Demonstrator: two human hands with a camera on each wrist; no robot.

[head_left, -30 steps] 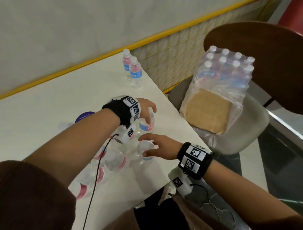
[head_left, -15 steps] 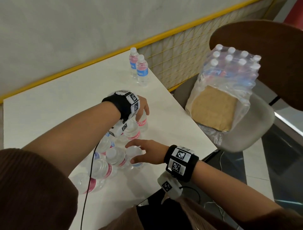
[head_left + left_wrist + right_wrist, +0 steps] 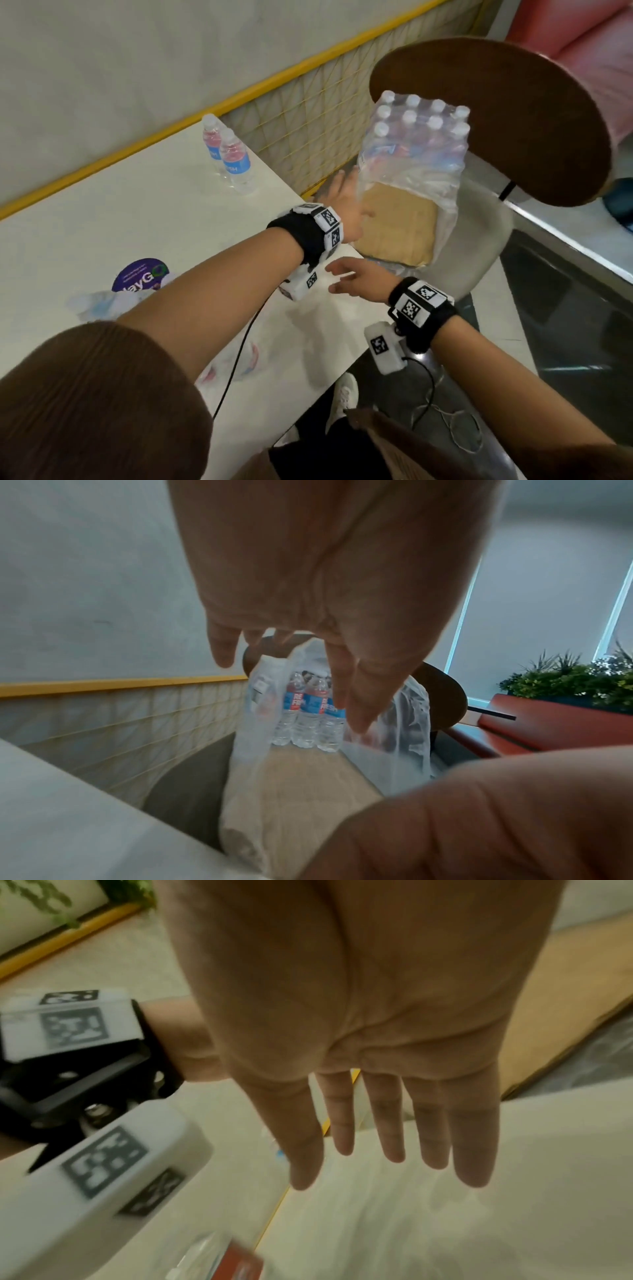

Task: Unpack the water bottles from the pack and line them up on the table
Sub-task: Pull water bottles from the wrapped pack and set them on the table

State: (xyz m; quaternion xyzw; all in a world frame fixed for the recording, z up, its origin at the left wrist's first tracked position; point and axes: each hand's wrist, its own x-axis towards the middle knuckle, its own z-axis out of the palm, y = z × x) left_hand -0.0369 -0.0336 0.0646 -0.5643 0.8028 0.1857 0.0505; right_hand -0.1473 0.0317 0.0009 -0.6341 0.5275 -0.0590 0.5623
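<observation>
Beyond the open left grip [image 3: 329, 569], the pack [image 3: 308, 712].

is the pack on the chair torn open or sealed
Open: the pack's plastic gapes toward the table, baring three bottles and empty cardboard base.

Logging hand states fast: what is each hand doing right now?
Left hand: open, fingers spread, reaching toward the pack, holding nothing.
Right hand: open, fingers straight, holding nothing.

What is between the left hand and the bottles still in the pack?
In the left wrist view, only the pack's torn plastic wrap and bare cardboard base lie between the open left hand and the bottles.
</observation>
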